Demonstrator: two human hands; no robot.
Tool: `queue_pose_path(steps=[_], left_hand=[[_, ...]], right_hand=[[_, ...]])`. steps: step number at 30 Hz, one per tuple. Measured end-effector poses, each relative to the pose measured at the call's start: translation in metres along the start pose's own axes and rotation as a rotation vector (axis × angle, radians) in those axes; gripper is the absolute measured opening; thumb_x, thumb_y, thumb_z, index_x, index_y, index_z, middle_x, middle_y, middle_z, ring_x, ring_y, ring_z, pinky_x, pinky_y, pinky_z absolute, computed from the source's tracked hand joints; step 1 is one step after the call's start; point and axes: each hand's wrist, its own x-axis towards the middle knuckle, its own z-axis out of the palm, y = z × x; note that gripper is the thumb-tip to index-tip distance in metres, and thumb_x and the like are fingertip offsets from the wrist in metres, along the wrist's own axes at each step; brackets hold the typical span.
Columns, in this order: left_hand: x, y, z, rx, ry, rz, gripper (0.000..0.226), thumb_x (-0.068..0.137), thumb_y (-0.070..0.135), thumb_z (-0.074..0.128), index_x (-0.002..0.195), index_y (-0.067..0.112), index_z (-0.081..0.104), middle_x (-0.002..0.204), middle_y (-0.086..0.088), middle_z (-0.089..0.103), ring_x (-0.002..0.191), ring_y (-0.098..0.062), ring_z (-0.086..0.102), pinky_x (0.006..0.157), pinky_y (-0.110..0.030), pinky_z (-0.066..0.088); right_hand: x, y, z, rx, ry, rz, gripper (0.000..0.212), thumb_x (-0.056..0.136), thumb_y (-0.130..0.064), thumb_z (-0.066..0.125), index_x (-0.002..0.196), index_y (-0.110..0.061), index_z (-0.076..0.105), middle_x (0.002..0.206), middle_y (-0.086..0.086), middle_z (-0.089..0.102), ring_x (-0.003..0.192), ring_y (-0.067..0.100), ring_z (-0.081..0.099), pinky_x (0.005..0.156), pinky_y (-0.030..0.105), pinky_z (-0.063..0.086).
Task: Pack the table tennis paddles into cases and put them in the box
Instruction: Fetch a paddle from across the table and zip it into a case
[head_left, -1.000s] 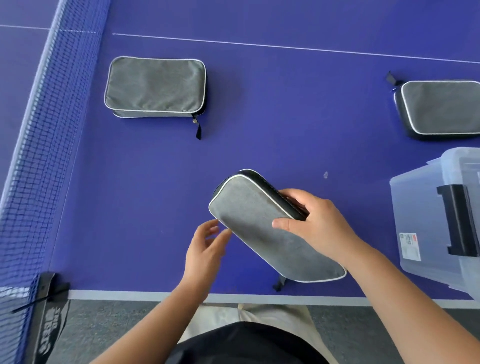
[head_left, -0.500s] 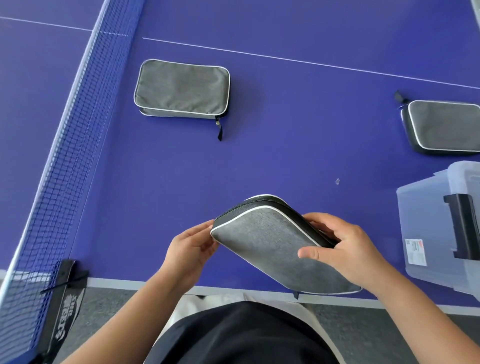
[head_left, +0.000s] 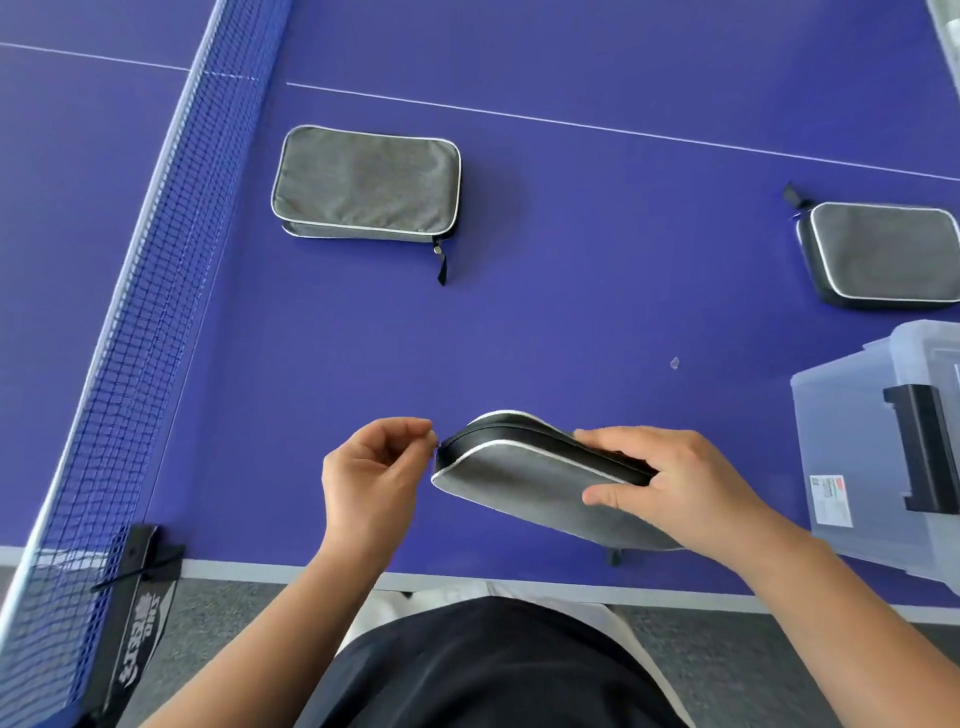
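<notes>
The net (head_left: 130, 312) runs along the far left of the table (head_left: 571, 322). Left of the held case, the left hand (head_left: 371, 470) pinches something small at the case's corner, probably the zipper pull, though it is too small to tell. Beyond that hand a second case (head_left: 366, 182) lies flat. The right hand (head_left: 675, 480) grips the tilted gray case (head_left: 524, 480), fingers curled over its zipper edge, thumb on the face. Right of the grip stands the clear box (head_left: 852, 441), with a third case (head_left: 883, 254) beyond it.

Both forearms are bare and sleeveless in view, above a black top (head_left: 483, 670) and pale light-coloured trousers (head_left: 363, 618).
</notes>
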Motion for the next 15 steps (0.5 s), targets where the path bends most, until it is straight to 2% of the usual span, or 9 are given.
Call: queue_pose_path(steps=[3, 7, 11, 15], left_hand=[[-0.011, 0.021, 0.005, 0.046, -0.025, 0.111, 0.018, 0.084, 0.005, 0.073, 0.078, 0.023, 0.075, 0.071, 0.012, 0.073, 0.065, -0.003, 0.066, 0.062, -0.011, 0.05], [-0.022, 0.03, 0.011, 0.145, -0.033, 0.219, 0.022, 0.083, 0.009, 0.075, 0.077, 0.03, 0.075, 0.074, 0.019, 0.072, 0.067, 0.001, 0.066, 0.064, -0.008, 0.046], [-0.027, 0.026, 0.016, 0.247, -0.017, 0.363, 0.032, 0.082, 0.006, 0.075, 0.076, 0.037, 0.071, 0.077, 0.021, 0.071, 0.073, -0.006, 0.067, 0.069, -0.013, 0.05], [-0.024, 0.023, 0.023, 0.272, -0.009, 0.347, 0.034, 0.082, 0.006, 0.074, 0.076, 0.039, 0.07, 0.073, 0.019, 0.071, 0.072, -0.002, 0.065, 0.067, -0.008, 0.047]], right_hand=[[0.011, -0.006, 0.007, -0.18, 0.006, -0.118, 0.054, 0.079, -0.036, 0.081, 0.127, -0.046, 0.06, 0.121, -0.031, 0.061, 0.117, -0.005, 0.051, 0.095, 0.011, 0.04], [0.026, -0.012, 0.011, -0.268, -0.027, -0.176, 0.053, 0.084, -0.035, 0.076, 0.133, -0.042, 0.057, 0.129, -0.023, 0.061, 0.118, 0.0, 0.055, 0.101, 0.027, 0.044], [0.04, -0.014, 0.018, -0.33, -0.072, -0.216, 0.053, 0.087, -0.035, 0.072, 0.136, -0.041, 0.054, 0.133, -0.022, 0.058, 0.12, 0.004, 0.056, 0.101, 0.031, 0.044], [0.05, -0.012, 0.025, -0.372, -0.08, -0.226, 0.052, 0.088, -0.034, 0.07, 0.137, -0.042, 0.053, 0.135, -0.023, 0.057, 0.121, 0.005, 0.055, 0.099, 0.032, 0.044]])
